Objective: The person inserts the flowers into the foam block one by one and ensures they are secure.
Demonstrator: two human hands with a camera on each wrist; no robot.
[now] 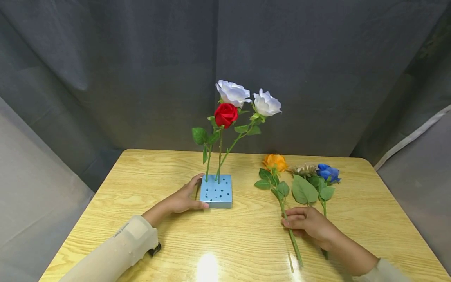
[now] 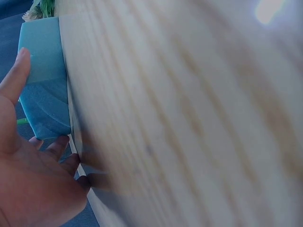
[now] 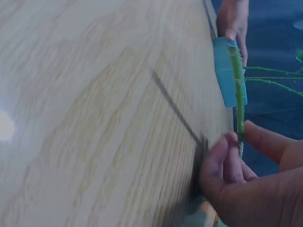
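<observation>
A light-blue foam block (image 1: 216, 192) with rows of holes sits on the table, with a red rose (image 1: 226, 115) and two white roses (image 1: 266, 103) standing in its back holes. My left hand (image 1: 184, 199) grips the block's left side, thumb at the front face and fingers towards the back; the left wrist view shows the thumb on the block (image 2: 45, 90). My right hand (image 1: 311, 225) pinches the green stem (image 3: 237, 90) of an orange artificial flower (image 1: 275, 162) between thumb and fingers. The stem's lower end looks raised above the table, casting a shadow.
To the right of the orange flower lie a blue rose (image 1: 328, 172) and a pale beige flower (image 1: 303, 170), with leafy stems close together. Dark grey curtains (image 1: 158, 78) hang behind the wooden table (image 1: 148, 172) and at its sides.
</observation>
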